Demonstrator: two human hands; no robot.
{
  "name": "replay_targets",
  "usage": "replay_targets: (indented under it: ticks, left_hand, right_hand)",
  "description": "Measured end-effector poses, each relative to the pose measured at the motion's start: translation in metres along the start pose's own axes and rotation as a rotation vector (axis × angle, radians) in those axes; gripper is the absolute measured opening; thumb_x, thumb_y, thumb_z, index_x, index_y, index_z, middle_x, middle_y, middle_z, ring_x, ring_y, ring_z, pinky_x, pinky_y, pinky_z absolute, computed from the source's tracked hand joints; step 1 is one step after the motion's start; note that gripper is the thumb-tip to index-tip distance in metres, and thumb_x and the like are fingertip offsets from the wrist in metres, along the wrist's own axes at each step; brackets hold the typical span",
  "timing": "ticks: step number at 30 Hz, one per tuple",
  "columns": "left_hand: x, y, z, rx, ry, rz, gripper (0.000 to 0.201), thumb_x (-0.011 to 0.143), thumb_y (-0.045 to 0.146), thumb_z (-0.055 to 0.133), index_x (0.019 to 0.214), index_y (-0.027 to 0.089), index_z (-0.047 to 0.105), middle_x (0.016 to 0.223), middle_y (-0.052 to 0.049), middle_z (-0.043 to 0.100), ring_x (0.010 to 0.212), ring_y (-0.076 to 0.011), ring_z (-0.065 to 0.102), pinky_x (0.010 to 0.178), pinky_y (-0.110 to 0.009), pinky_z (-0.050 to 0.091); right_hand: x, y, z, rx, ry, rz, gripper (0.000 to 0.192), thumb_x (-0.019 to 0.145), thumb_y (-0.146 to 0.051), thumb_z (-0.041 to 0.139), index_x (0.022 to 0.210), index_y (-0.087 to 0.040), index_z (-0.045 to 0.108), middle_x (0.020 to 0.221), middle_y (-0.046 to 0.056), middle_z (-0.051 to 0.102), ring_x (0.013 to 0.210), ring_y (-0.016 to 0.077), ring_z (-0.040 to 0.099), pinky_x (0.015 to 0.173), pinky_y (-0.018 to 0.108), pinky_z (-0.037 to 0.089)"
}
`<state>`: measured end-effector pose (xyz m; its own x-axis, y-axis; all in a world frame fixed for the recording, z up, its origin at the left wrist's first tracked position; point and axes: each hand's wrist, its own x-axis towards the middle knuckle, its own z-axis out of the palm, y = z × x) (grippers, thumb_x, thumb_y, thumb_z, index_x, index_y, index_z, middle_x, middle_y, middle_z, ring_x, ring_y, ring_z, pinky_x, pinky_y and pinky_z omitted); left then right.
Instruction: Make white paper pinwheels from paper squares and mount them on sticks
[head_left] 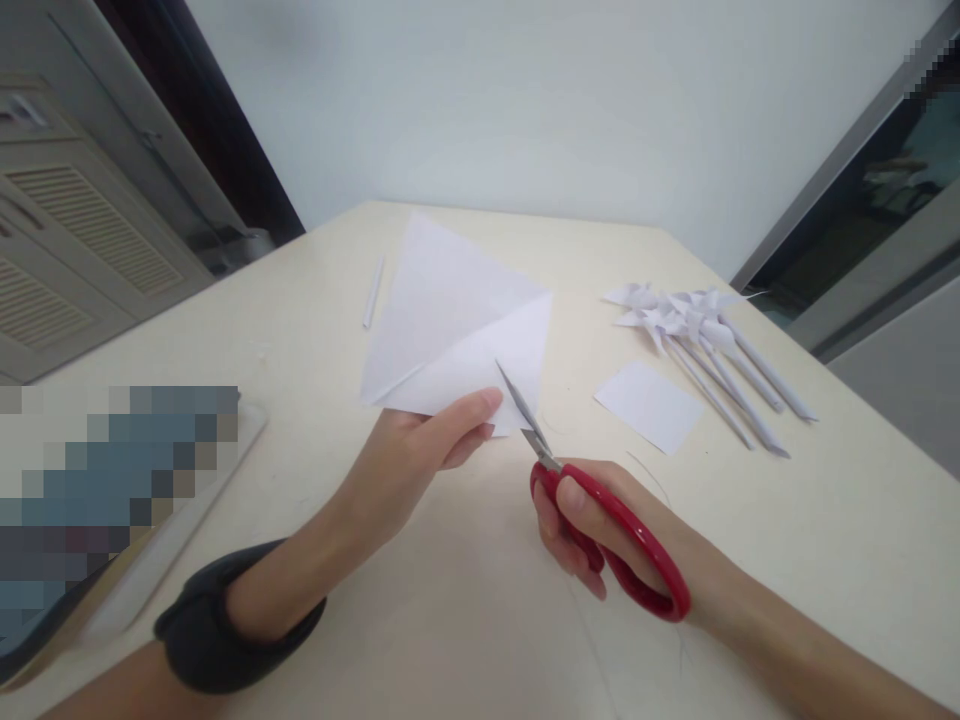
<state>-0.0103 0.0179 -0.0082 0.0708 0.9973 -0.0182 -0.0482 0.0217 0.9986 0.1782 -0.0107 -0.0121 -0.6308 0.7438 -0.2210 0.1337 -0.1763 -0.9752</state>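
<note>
My left hand [442, 430] pinches the near edge of a white sheet of paper [457, 290], thumb on top and fingers beneath. A crease runs diagonally across this sheet, and its near part looks folded over. In my right hand [585, 510] is a pair of scissors [634, 535] with red handles. Their blades stand apart at the sheet's near right edge, one over the paper and the other lower down. Whether the blades touch the paper, I cannot tell.
Several white paper pinwheels [690, 320] on rolled paper sticks lie at the right. Near them rests a small paper square [649, 405]. A thin paper roll [373, 292] lies left of the sheet. A pixelated device [97, 480] occupies the left edge. Behind the table [360, 225] rises a wall.
</note>
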Motion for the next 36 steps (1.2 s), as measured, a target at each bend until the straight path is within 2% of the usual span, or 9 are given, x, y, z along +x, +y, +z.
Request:
replay_targets:
  ticks: [3,8,11,18,24,28,33,36]
  left_hand:
    - [-0.001,-0.001,0.001,0.021,-0.008,-0.024,0.039,0.079,0.028,0.062,0.056,0.02,0.031,0.05,0.008,0.021,0.045,-0.0074,0.019,0.044,-0.024,0.019]
    - [-0.001,-0.005,0.0,0.094,-0.136,-0.005,0.032,0.085,0.029,0.057,0.059,0.019,0.039,0.051,0.008,0.022,0.045,-0.0072,0.02,0.044,-0.025,0.019]
    - [-0.001,-0.006,-0.001,0.122,-0.173,0.001,0.033,0.087,0.032,0.055,0.06,0.019,0.04,0.049,0.008,0.021,0.044,-0.007,0.018,0.044,-0.025,0.017]
    - [-0.001,-0.005,-0.002,0.148,-0.215,0.011,0.035,0.089,0.034,0.052,0.059,0.02,0.039,0.047,0.008,0.021,0.043,-0.0079,0.018,0.045,-0.027,0.016]
    - [-0.001,0.002,-0.003,0.15,-0.245,0.005,0.039,0.087,0.033,0.054,0.056,0.02,0.034,0.046,0.009,0.019,0.042,-0.0076,0.014,0.044,-0.027,0.015]
    - [0.0,0.002,-0.002,0.135,-0.26,-0.004,0.04,0.086,0.034,0.056,0.055,0.02,0.034,0.044,0.009,0.02,0.041,-0.0069,0.015,0.042,-0.026,0.015]
    - [-0.001,-0.003,0.002,0.234,-0.224,-0.075,0.039,0.08,0.037,0.062,0.055,0.021,0.037,0.046,0.008,0.024,0.042,-0.0079,0.019,0.041,-0.025,0.017]
    - [-0.002,-0.006,0.002,0.259,-0.253,-0.088,0.042,0.081,0.039,0.059,0.053,0.021,0.034,0.047,0.007,0.023,0.043,-0.0085,0.019,0.042,-0.026,0.017]
  right_hand:
    - [-0.001,-0.003,0.0,0.007,-0.004,0.01,0.041,0.089,-0.054,0.044,0.07,-0.018,0.042,0.063,-0.003,0.047,0.051,0.0082,0.041,0.051,0.023,0.032]
    - [-0.001,-0.007,-0.002,-0.041,0.004,0.0,0.041,0.09,-0.054,0.044,0.069,-0.018,0.042,0.064,-0.003,0.043,0.057,0.009,0.039,0.054,0.023,0.031]
    - [-0.001,-0.005,-0.002,-0.052,0.008,0.005,0.042,0.091,-0.053,0.042,0.067,-0.018,0.041,0.062,-0.003,0.04,0.056,0.0089,0.037,0.054,0.024,0.031]
    - [0.001,0.004,-0.003,-0.052,0.015,-0.023,0.041,0.092,-0.053,0.04,0.068,-0.019,0.042,0.058,-0.004,0.04,0.054,0.0092,0.038,0.054,0.023,0.031]
    - [0.0,0.002,-0.002,-0.087,0.016,0.007,0.048,0.091,-0.055,0.04,0.059,-0.019,0.037,0.048,-0.004,0.041,0.046,0.0085,0.038,0.05,0.023,0.031]
    - [0.0,-0.002,0.002,-0.045,0.036,0.008,0.048,0.089,-0.058,0.039,0.063,-0.019,0.035,0.052,-0.004,0.041,0.045,0.0081,0.039,0.05,0.024,0.033]
    - [0.0,-0.006,0.002,-0.127,0.051,-0.001,0.052,0.089,-0.063,0.033,0.06,-0.019,0.03,0.055,-0.004,0.035,0.049,0.0087,0.039,0.052,0.025,0.035]
    - [0.0,-0.005,0.002,-0.15,0.047,-0.005,0.052,0.09,-0.062,0.031,0.061,-0.019,0.032,0.058,-0.003,0.039,0.054,0.0098,0.042,0.057,0.026,0.037]
